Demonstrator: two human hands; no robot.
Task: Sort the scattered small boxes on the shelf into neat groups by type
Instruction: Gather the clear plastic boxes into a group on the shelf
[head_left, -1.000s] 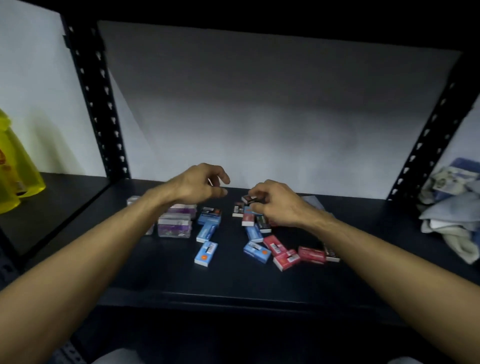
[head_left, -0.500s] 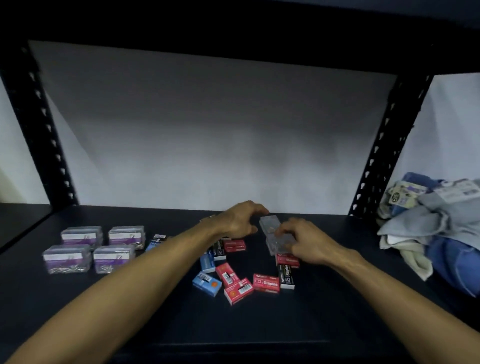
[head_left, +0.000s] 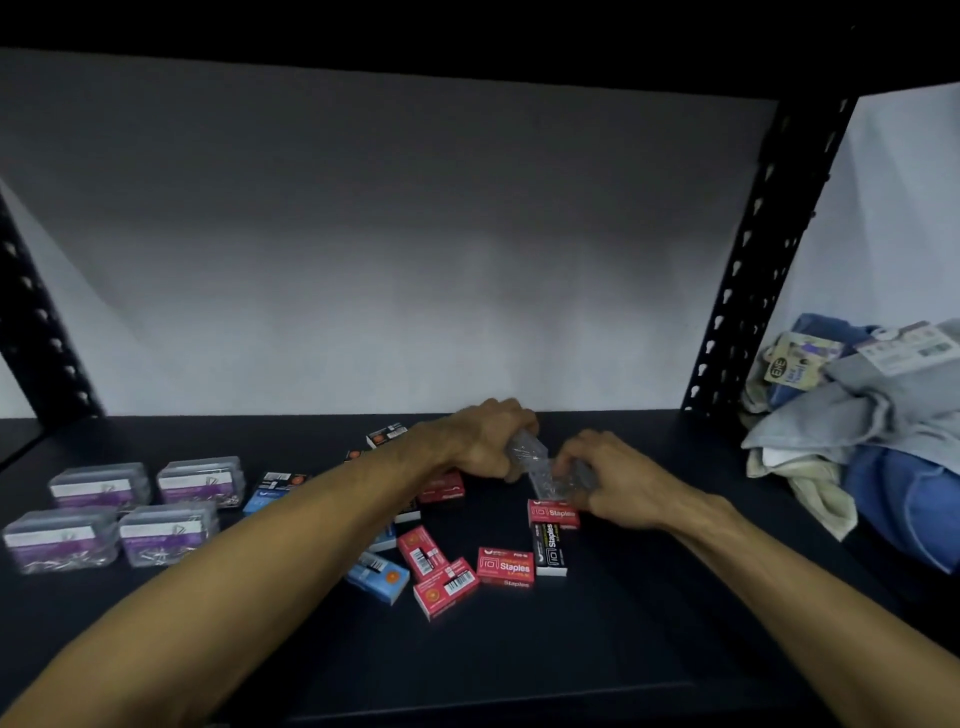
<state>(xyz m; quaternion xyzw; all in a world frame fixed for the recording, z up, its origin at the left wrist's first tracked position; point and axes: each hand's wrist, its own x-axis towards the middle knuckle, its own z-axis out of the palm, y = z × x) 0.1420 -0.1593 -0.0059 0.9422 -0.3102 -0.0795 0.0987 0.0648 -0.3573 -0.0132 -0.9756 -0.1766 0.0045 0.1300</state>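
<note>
At mid-shelf (head_left: 649, 597) my left hand (head_left: 488, 441) and right hand (head_left: 610, 480) each curled round a clear plastic box (head_left: 524, 449), probably light, rigid and slick, best gripped across its short sides.

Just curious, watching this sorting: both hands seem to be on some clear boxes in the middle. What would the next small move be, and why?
Probably lift the clear boxes and carry them left. The left hand and right hand each hold one, and four similar clear boxes with purple labels already sit grouped at the shelf's left side, apart from the red and blue boxes.
</note>
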